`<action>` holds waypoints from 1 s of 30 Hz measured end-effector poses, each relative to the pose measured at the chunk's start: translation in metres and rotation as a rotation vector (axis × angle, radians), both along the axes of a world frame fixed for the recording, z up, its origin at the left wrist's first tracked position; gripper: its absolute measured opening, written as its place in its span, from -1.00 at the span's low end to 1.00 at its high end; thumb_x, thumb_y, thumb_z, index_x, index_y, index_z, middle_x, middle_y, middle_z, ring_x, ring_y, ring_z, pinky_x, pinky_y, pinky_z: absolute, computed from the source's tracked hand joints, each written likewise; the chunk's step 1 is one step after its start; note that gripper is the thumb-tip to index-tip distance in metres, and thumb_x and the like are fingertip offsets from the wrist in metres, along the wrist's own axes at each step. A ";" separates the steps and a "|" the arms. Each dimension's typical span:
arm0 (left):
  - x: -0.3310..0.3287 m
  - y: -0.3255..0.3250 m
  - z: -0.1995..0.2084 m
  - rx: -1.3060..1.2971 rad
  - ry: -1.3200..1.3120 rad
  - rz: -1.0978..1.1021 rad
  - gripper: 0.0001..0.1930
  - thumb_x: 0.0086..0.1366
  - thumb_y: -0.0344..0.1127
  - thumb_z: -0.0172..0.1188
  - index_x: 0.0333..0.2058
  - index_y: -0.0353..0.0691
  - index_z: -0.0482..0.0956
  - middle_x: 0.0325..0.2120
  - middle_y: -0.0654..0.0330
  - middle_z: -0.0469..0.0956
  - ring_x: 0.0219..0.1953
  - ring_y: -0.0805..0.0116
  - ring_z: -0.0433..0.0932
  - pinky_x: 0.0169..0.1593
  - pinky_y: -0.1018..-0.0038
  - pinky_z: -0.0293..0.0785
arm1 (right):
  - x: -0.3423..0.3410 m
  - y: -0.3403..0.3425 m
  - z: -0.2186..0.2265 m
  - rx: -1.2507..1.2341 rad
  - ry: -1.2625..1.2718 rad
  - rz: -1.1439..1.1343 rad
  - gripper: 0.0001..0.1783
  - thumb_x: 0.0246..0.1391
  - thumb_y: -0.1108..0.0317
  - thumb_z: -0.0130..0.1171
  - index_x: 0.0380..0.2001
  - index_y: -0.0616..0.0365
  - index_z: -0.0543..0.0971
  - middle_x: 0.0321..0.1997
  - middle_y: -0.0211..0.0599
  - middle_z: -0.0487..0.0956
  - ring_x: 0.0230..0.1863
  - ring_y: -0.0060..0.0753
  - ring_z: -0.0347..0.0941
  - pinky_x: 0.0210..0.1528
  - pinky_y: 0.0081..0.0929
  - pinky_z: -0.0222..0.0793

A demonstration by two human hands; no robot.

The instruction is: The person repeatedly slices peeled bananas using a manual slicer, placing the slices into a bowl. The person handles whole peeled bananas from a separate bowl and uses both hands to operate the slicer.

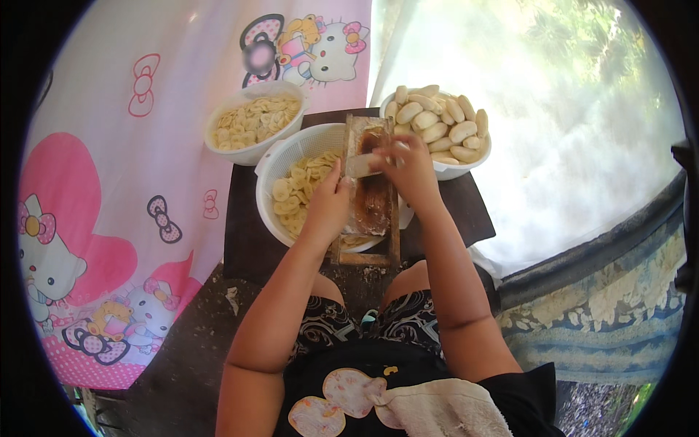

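A long wooden slicer (373, 204), its middle stained brown and smeared with pale residue, lies across a white perforated basin (268, 178). My left hand (331, 204) grips the slicer's left edge, thumb up on the frame; its other fingers are mostly hidden. Over the slicer's upper half, my right hand (409, 169) is bent inward and its fingers are blurred. At its fingertips is a pale piece that looks like a peeled banana (360, 166). Below the slicer, the basin holds many pale yellow banana slices (297, 191).
A second white basin (237, 154) of slices stands at the far left. Peeled bananas (435, 131) heap up in a white bowl (466, 171) at the far right. All rest on a dark table (244, 233). A printed pink curtain (171, 167) hangs left, a pale sheet (553, 167) right.
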State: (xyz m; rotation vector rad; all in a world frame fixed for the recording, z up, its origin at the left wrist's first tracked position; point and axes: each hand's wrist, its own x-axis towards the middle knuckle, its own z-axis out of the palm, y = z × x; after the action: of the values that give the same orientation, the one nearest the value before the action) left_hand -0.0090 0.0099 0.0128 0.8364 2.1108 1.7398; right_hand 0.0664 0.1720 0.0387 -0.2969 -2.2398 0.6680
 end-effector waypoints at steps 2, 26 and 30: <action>0.001 0.000 -0.001 0.019 -0.008 0.013 -0.46 0.46 -0.24 -0.06 0.34 -0.31 0.19 0.19 -0.23 0.39 0.23 0.04 0.42 0.26 0.37 0.25 | 0.029 -0.019 -0.006 0.049 -0.024 0.025 -0.74 -0.14 0.21 0.47 -0.36 0.07 0.75 0.02 -0.10 0.52 0.09 -0.02 0.42 0.12 -0.16 0.33; -0.001 0.002 -0.006 0.012 -0.021 0.009 -0.44 0.47 -0.20 -0.10 0.37 -0.26 0.14 0.24 -0.20 0.34 0.27 0.02 0.36 0.29 0.33 0.23 | 0.031 -0.016 0.002 -0.071 -0.093 0.112 -0.77 -0.08 0.29 0.45 -0.28 0.02 0.75 0.14 -0.11 0.47 0.21 -0.08 0.37 0.22 -0.19 0.29; 0.002 0.002 -0.005 0.000 -0.083 0.005 -0.44 0.46 -0.20 -0.10 0.37 -0.26 0.14 0.24 -0.20 0.34 0.28 0.02 0.36 0.29 0.33 0.23 | 0.046 -0.029 -0.002 -0.081 -0.110 0.124 -0.76 -0.09 0.32 0.47 -0.28 0.04 0.75 0.22 -0.15 0.43 0.28 -0.11 0.33 0.27 -0.22 0.25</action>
State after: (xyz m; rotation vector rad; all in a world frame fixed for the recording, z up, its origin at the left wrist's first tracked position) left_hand -0.0071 0.0119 0.0076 0.7462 2.0613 1.7457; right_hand 0.1126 0.1429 0.0363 -0.2409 -2.3537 0.8278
